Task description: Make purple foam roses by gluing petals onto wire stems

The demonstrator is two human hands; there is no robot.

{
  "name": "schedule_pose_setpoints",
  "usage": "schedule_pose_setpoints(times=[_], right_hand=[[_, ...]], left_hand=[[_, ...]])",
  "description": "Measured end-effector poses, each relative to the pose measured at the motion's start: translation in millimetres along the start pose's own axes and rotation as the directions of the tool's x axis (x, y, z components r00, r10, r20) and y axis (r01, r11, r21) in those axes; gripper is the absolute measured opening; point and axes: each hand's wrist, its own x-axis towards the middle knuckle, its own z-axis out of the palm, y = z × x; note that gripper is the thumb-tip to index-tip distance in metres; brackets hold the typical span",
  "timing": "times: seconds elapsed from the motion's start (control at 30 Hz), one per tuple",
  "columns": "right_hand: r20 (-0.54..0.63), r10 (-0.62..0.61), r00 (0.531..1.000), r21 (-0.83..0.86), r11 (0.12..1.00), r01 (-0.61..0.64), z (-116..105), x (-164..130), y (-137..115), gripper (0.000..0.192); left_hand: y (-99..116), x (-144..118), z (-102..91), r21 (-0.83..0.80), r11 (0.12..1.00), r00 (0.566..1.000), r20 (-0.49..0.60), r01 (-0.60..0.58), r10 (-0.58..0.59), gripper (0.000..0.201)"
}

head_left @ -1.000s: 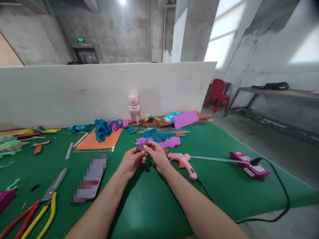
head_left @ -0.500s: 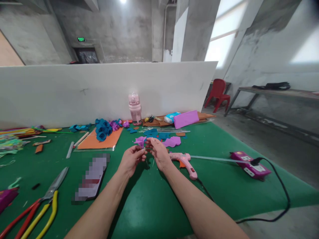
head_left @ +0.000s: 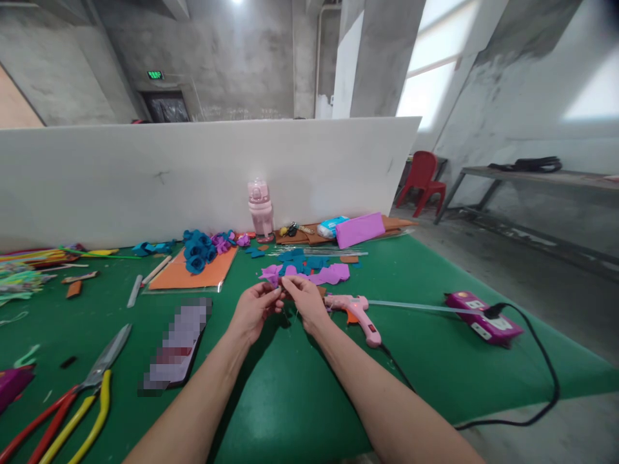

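Pinching small purple felt flower (head_left: 271,274), left hand (head_left: 254,310) closed at its base; right hand (head_left: 304,300) closed on thin wire stem (head_left: 290,316) just beside it. Flower judged light, soft, easily crushed; best gripped at base. Pink glue gun (head_left: 356,310) lies right of hands on green surface (head_left: 290,399).

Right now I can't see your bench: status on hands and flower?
Left hand and right hand both pinching purple paper flower. Held above green mat. Pink glue gun lies just right, clear of hands.
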Motion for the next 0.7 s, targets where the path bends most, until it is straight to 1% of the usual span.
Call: schedule_pose_setpoints(times=[0.13,0.3,0.7], right_hand=[[0.004,0.014,1.000,0.061,0.998,-0.014,1.1,-1.5,-2.3,0.020],[-0.004,0.031,1.000,0.055,0.998,-0.030,1.8,-2.0,-4.7,0.020],[-0.010,0.022,1.000,0.047,0.999,-0.021,2.0,-2.6,-5.7,0.020]], left_hand=[[0.2,-1.0,-0.3,-0.009,1.000,1.000,0.019,0.003,-0.003,0.027],[0.6,-0.9,-0.4,-0.017,1.000,1.000,0.027,0.003,-0.002,0.026],[1.1,-2.5,1.8,0.008,1.000,1.000,0.024,-0.007,0.007,0.026]])
